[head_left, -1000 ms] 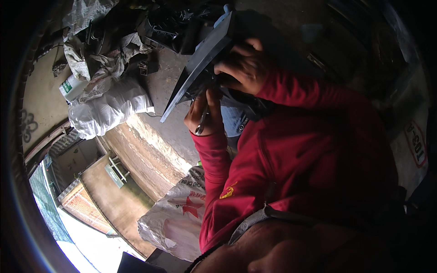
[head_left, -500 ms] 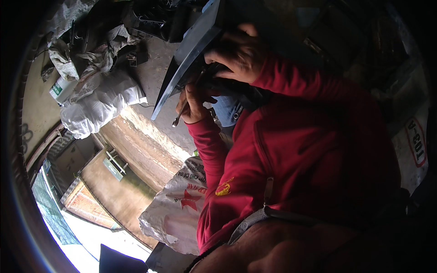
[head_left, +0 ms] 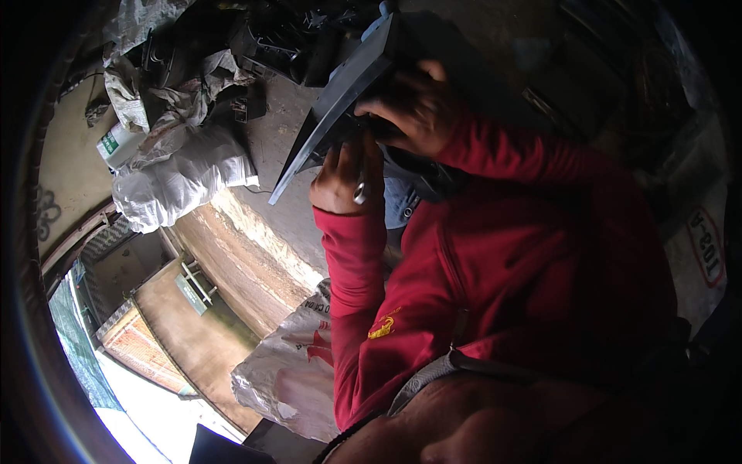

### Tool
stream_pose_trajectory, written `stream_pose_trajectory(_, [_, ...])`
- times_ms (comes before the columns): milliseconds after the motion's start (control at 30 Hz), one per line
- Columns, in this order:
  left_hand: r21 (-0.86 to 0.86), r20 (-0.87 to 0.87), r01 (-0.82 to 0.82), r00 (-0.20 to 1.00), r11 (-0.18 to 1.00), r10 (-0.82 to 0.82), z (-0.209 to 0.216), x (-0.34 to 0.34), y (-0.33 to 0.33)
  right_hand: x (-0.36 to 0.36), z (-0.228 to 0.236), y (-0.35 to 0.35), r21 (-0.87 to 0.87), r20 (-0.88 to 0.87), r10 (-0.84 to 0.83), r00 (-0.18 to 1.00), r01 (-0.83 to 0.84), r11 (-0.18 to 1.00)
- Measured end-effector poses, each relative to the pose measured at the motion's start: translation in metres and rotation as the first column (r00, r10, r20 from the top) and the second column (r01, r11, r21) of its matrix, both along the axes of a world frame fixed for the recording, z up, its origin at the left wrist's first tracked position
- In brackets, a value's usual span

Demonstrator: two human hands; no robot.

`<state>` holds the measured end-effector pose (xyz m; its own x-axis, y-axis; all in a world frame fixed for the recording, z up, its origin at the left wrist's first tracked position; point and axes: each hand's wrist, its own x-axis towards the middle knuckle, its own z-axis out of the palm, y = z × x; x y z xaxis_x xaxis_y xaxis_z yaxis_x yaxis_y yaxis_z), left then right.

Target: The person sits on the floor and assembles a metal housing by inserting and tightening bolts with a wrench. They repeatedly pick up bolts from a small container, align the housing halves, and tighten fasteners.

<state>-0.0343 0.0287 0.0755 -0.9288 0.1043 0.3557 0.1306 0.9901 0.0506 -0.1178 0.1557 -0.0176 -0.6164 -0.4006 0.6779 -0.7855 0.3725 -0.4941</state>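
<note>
While your right hand clamps one dark flat panel, its long axis slanting from upper right down to lower left, your left hand grips one small metal tool just beneath it.

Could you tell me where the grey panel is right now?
Head view, upper centre: the grey panel stands tilted, gripped by the right hand, the left hand just below.

grey panel looking matt, smooth plastic or metal; tool showing shiny metal; sacks appearing crinkled woven plastic.
</note>
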Motion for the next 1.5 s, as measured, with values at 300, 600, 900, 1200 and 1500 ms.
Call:
stream_pose_trajectory(300, [0.49, 0.018, -0.047, 0.999, 0.87, 0.043, -0.039, 0.004, -0.027, -0.005, -0.008, 0.002, -0.096, -0.004, 0.06, 0.998, -0.06, 0.994])
stream_pose_trajectory(600, [0.912, 0.227, -0.236, 0.972, 0.337, 0.065, -0.043, 0.021, -0.021, -0.005, -0.004, 0.007, -0.047, -0.028, 0.028, 0.999, -0.029, 0.998])
stream_pose_trajectory(900, [0.954, 0.225, -0.227, 0.974, 0.198, 0.034, -0.05, 0.024, -0.036, -0.006, 0.0, 0.003, -0.042, -0.08, 0.015, 0.997, -0.018, 0.999])
stream_pose_trajectory(1200, [0.953, 0.031, -0.154, 0.905, 0.26, 0.423, -0.025, 0.078, -0.11, 0.013, 0.106, -0.008, -0.023, -0.316, 0.261, 0.912, -0.282, 0.959])
stream_pose_trajectory(1500, [0.975, 0.216, -0.209, 0.802, -0.076, 0.557, -0.112, 0.093, -0.144, -0.031, 0.116, -0.051, 0.2, -0.222, 0.301, 0.927, -0.259, 0.945])
